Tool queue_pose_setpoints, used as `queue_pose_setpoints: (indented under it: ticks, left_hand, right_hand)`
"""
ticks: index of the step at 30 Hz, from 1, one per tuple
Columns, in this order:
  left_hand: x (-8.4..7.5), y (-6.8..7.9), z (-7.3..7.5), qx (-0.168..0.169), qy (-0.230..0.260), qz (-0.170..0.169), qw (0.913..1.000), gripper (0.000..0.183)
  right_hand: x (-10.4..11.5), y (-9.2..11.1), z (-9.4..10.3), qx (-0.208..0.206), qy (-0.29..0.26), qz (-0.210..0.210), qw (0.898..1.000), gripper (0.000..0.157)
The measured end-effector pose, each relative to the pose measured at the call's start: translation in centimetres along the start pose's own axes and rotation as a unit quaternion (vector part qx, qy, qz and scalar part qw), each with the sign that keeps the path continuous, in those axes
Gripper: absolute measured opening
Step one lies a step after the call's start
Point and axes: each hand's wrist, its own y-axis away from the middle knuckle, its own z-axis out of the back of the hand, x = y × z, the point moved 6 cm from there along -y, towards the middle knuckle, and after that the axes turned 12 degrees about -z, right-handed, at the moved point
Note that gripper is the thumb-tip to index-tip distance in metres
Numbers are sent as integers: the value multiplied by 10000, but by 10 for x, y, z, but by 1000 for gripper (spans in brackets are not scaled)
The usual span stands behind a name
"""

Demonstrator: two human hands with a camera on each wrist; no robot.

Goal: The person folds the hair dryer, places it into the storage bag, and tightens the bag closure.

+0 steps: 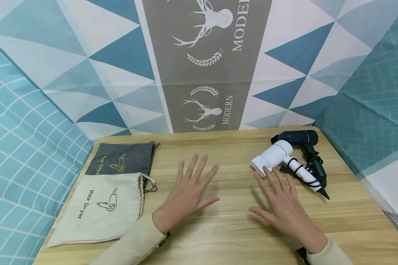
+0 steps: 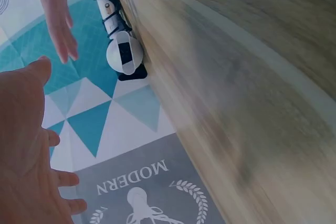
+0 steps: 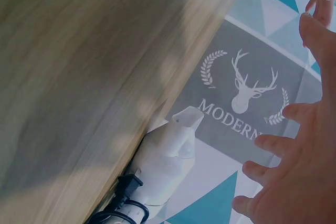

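My left hand (image 1: 188, 191) is held over the middle of the wooden table, fingers straight and spread, holding nothing. To its left lie a cream drawstring bag (image 1: 96, 209) and a dark grey drawstring bag (image 1: 119, 156), each printed with a hair dryer; the cream one overlaps the grey one. My right hand (image 1: 282, 206), also spread and holding nothing, is just in front of a white hair dryer (image 1: 273, 156). Its cord is wound around the handle. Partly behind it lies a black hair dryer (image 1: 300, 137). The right wrist view shows the white dryer's nozzle (image 3: 185, 120) and a black plug (image 3: 128, 184).
The wooden table (image 1: 232, 235) reaches a patterned backdrop (image 1: 202, 73) with deer heads and blue triangles. Blue grid cloth (image 1: 23, 147) borders the left side, and teal patterned cloth (image 1: 381, 110) the right.
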Motion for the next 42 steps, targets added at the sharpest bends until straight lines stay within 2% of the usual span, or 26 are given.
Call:
queue_pose_setpoints:
  ticks: [8,16,20,33,42]
  left_hand:
    - [-4,-11,-4,116,-99,-77,9999,84]
    - [-8,-23,-8,-28,-116,-301,9995,82]
    - [-10,-31,-9,-51,-135,-400,9991,80]
    - [-20,-52,-20,353,14,-448,9984,71]
    - [-25,-68,-21,270,110,-506,9983,70]
  right_hand:
    - [-5,2,2,-12,-1,-53,10000,98]
    - [-15,-1,4,-28,-78,-183,9998,94]
    - [-24,-1,5,1,-83,-354,9993,94]
    - [-60,-11,10,183,-255,-1011,9944,83]
    - [-83,-23,14,167,-307,-1116,9931,75]
